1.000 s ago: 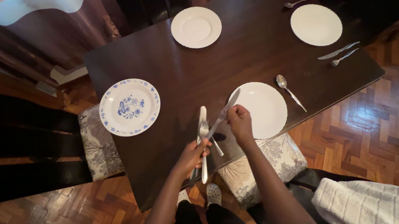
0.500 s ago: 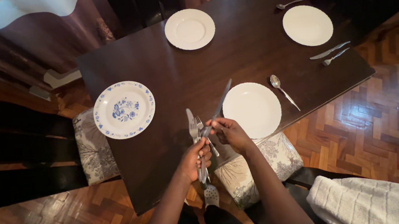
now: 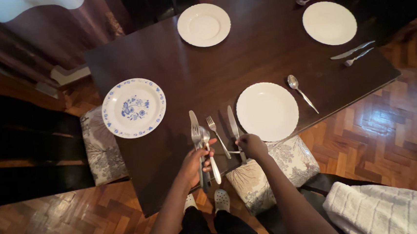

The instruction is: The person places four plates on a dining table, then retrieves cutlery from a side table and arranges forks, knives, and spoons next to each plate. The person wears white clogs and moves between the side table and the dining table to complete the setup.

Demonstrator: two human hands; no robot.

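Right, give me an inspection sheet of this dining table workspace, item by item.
Surface: dark brown wooden dining table, polished.
Job's things: silver table knife and silver fork lie side by side left of the near plain white round plate; bundle of spare silver cutlery is held upright.
Clutter: blue-flowered white plate, two far white plates, silver spoon, far knife and fork pair, far spoon.
Grippers: left hand grips the bundle; right hand is on the knife's handle.
Cables: nothing seen.
Surroundings: herringbone parquet floor, floral cushioned chairs, white towel.
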